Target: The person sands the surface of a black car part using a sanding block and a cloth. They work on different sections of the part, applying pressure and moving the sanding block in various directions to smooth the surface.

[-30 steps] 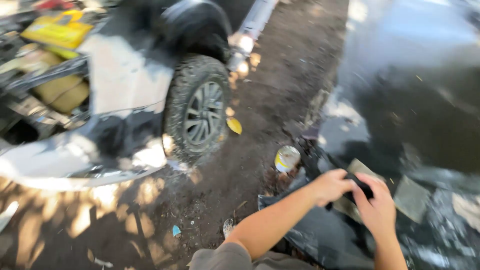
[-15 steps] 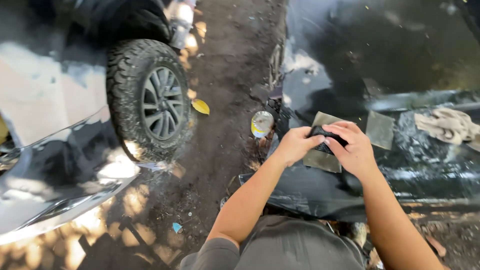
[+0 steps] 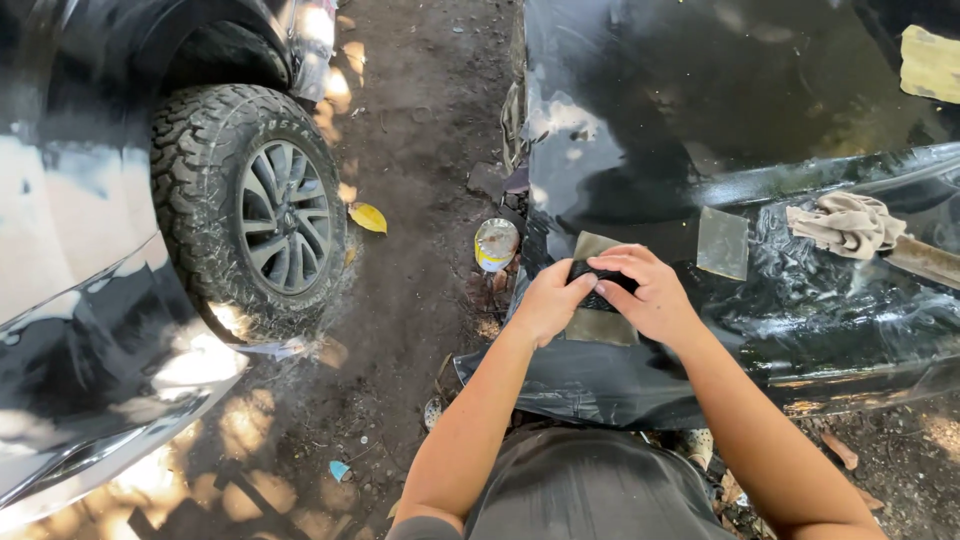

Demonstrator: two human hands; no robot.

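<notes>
1. Plainly, at the far left of the frame stands a dark vehicle with a knobby tyre (image 3: pixel 250 210) on bare dirt; nothing of your work touches it.
2. Moving right, a yellow leaf (image 3: pixel 368 217) and a small tin (image 3: pixel 496 243) sit on the ground, the tin just beside the left edge of the black body panel (image 3: pixel 700 110).
3. At centre, your left hand (image 3: pixel 548 300) and right hand (image 3: pixel 650 295) are pressed together, both closed around a small black block (image 3: pixel 598 285), which rests on a grey-green abrasive sheet (image 3: pixel 600 322) lying on the wet panel.
4. Whether the sheet is wrapped about the block or merely under it, you cannot tell from here.
5. Just right of your hands a second, smaller abrasive sheet (image 3: pixel 722 243) lies flat on the panel, apart from your fingers.
6. Farther right a crumpled beige rag (image 3: pixel 848 222) rests on the panel's ridge, and a pale yellow sheet (image 3: pixel 930 62) lies in the upper right corner.
7. As a judgement: the panel is wet and glossy with streaks near your hands, so rubbing down seems under way. The upper stretch looks smooth; the lower band around the block appears to be what is left.
</notes>
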